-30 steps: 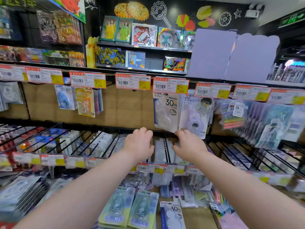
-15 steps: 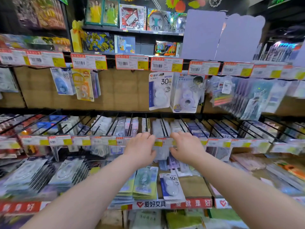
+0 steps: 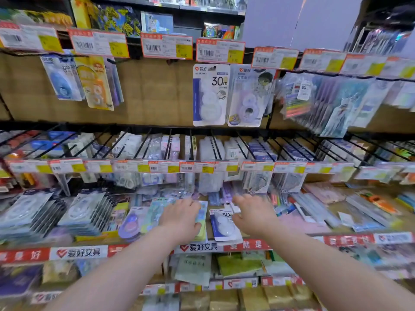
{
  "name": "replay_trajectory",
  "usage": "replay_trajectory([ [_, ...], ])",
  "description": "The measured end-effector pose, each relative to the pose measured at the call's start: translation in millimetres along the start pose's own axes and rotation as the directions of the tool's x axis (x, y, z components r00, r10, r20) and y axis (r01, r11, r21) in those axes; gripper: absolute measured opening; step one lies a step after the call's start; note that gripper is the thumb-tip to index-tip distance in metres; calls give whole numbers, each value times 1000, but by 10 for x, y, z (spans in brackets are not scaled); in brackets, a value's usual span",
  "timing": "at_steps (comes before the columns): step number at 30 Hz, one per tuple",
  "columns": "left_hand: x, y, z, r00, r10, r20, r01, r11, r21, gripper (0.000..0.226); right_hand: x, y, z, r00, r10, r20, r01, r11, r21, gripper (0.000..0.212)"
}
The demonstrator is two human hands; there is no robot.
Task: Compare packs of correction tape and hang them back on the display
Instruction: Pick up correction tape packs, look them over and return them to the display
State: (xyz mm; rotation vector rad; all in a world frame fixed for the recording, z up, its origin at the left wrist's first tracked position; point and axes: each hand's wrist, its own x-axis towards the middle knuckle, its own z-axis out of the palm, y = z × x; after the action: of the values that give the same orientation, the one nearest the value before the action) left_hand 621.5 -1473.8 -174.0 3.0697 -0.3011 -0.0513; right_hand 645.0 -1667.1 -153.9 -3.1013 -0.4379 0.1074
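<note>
Two bare hands reach forward to the lower shelf (image 3: pixel 298 230) of a shop display stocked with correction tape. The left hand (image 3: pixel 180 218) lies palm down on a green pack (image 3: pixel 202 223) that rests flat on that shelf; its fingers bend down over the far part of the pack. Because the back of the hand covers them, it cannot be told whether they grip the pack or only rest on it. The right hand (image 3: pixel 252 215) is just beside a white pack (image 3: pixel 224 225) marked "30", which also lies flat on the shelf, between the two hands. Its fingers are loosely spread and hold nothing, and the thumb points toward the right edge of the white pack. The frame is blurred here, so contact there cannot be confirmed.

On the top rail, above and well apart from the hands, a hanging white pack (image 3: pixel 210 95) marked "30m" is on its hook, upright. A lilac pack (image 3: pixel 248 97) hangs touching its right edge. A row of price labels (image 3: pixel 167 46) with barcodes and yellow patches runs along that rail. Further left on the same rail hang a blue pack (image 3: pixel 61 79) and a yellow pack (image 3: pixel 95 84), overlapping.

The middle row carries black wire hooks (image 3: pixel 190 144) loaded with more packs seen edge-on. At lower left, stacks of packs (image 3: pixel 27 212) lean in rows. A red and white strip (image 3: pixel 78 252) with printed characters fronts the lower shelf.
</note>
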Motion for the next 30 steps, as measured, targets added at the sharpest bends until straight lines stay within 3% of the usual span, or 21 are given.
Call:
replay_trajectory([
  [4, 92, 46, 164, 999, -7, 48, 8, 1000, -30, 41, 89, 94, 174, 998, 11, 69, -11, 1000, -11, 53],
  [18, 585, 375, 846, 959, -101, 264, 132, 986, -102, 47, 745, 773, 1133, 929, 33, 369, -72, 993, 93, 48],
  [30, 932, 586, 1165, 893, -155, 423, 257, 947, -195, 46, 1301, 915, 1772, 892, 29, 452, -168, 948, 270, 63],
])
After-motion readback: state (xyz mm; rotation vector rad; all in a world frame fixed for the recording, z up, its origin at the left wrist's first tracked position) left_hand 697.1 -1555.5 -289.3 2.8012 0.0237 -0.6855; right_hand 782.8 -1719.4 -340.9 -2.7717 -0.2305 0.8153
